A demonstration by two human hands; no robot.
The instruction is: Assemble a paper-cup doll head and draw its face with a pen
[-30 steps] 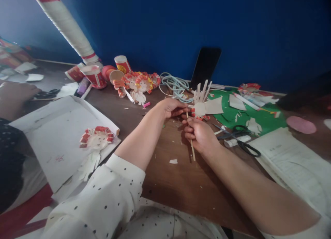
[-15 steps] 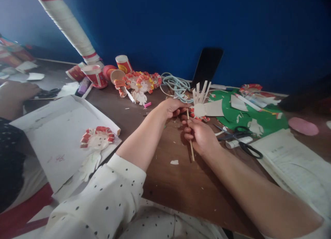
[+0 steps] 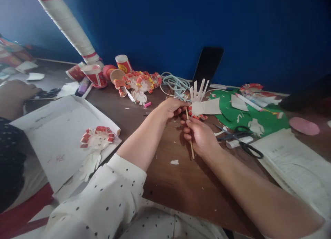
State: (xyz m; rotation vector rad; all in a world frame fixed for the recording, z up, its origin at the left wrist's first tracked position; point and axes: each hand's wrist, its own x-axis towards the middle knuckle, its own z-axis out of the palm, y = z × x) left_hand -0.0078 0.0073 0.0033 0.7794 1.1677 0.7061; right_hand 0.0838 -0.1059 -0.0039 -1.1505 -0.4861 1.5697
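Note:
Over the middle of the table, my left hand [image 3: 175,107] pinches the left edge of a cut-open paper cup [image 3: 198,108]. Its white round base faces me, straight strips fan upward, a wide flap points right, and red curled strips show along the lower edge. My right hand [image 3: 198,131] is closed around a thin wooden stick [image 3: 191,148], which slants up so that its top end meets the cup's red curls by my left fingertips. The exact contact between stick and strip is too small to make out.
Scissors [image 3: 243,142] and a white tube [image 3: 239,142] lie right of my right hand, beside green paper [image 3: 227,108] and a booklet [image 3: 297,166]. A phone [image 3: 207,65] leans on the blue wall. Curled paper figures [image 3: 142,84] and a box lid [image 3: 64,128] are leftward; another person's hand [image 3: 19,91] is far left.
The cut paper cup has shifted slightly left and down in my left hand, its strips and flap moving with it. Both hands keep their hold, almost in place.

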